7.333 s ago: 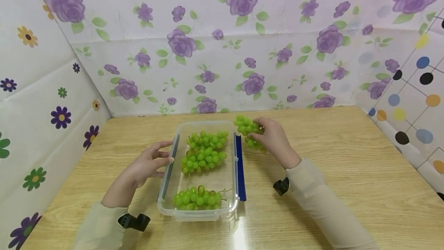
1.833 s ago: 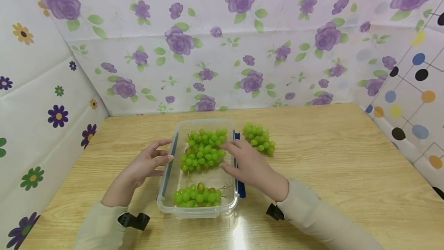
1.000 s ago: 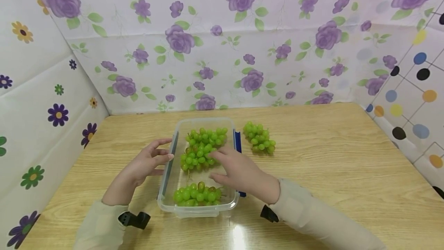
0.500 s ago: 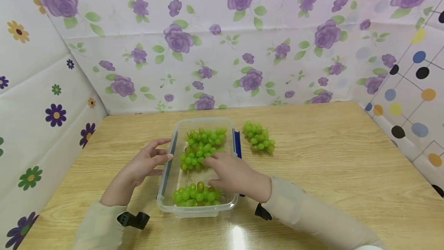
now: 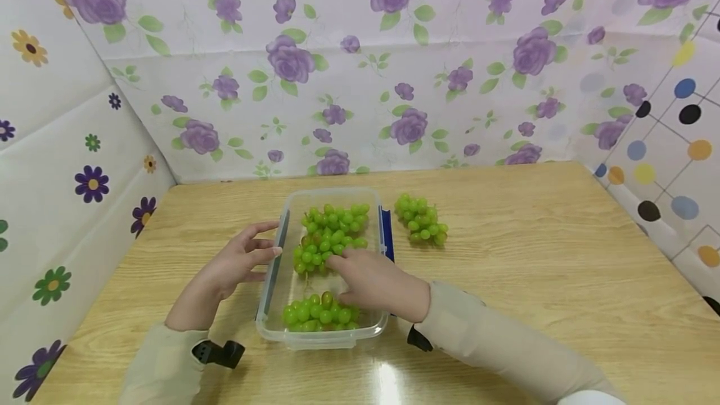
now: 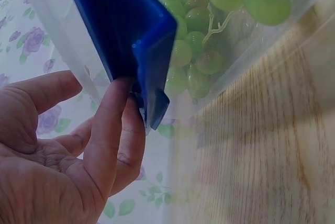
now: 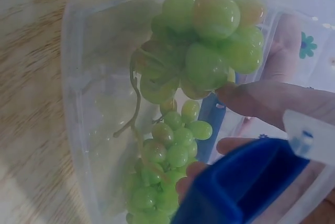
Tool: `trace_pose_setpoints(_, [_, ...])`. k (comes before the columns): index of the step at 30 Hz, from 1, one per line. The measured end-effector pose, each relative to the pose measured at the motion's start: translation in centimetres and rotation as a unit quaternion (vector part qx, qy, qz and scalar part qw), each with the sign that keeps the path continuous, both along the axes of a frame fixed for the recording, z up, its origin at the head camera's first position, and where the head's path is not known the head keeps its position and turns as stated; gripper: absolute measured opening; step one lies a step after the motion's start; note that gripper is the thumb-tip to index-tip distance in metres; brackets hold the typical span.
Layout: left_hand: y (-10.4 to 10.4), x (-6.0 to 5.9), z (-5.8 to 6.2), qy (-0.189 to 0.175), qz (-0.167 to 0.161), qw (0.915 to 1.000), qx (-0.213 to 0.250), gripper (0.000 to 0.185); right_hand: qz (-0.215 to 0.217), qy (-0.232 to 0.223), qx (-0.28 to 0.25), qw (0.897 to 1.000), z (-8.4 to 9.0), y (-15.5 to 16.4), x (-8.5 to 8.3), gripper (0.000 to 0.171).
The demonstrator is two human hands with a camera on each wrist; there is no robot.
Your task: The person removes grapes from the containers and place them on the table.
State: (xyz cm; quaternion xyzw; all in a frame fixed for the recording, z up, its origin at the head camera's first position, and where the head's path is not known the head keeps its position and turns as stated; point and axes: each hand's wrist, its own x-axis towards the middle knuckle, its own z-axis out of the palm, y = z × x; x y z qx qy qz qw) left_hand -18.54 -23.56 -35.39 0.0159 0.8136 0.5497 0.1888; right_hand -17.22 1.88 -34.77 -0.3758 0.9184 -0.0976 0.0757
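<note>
Right hand (image 5: 378, 283) is inside the clear container (image 5: 270, 324), fingertips on the near end of the big middle grape bunch (image 5: 329, 239); contact yes, but can't tell if the fingers have pinched it yet. It came over from the container's right side in the last couple of seconds, so the reach is done and the grab is what's pending. Left hand (image 5: 233, 267) has relaxed, straight fingers against the container's left blue latch (image 6: 133, 41), steadying it, unchanged. Small bunch (image 5: 317, 316) sits at the container's near end under the right palm, crowding the lift. Loose bunch (image 5: 420, 220) lies on the wooden table (image 5: 534, 255) right of the container.
</note>
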Motion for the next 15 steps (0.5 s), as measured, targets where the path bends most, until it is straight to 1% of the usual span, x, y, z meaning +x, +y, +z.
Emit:
trace_pose_setpoints(6, [-0.06, -0.02, -0.15, -0.002, 0.002, 1.0000, 0.004, 0.066, 0.010, 0.004, 0.008, 1.000, 0.04, -0.36, -0.22, 0.039])
trace_pose_setpoints(10, [-0.07, -0.07, -0.20, -0.002, 0.002, 1.0000, 0.005, 0.066, 0.011, -0.003, 0.015, 1.000, 0.06, -0.64, -0.28, 0.040])
trace_pose_setpoints(15, [-0.03, -0.08, -0.15, -0.002, 0.001, 1.0000, 0.004, 0.066, -0.001, -0.031, 0.019, 0.999, -0.05, -0.99, -0.31, 0.044])
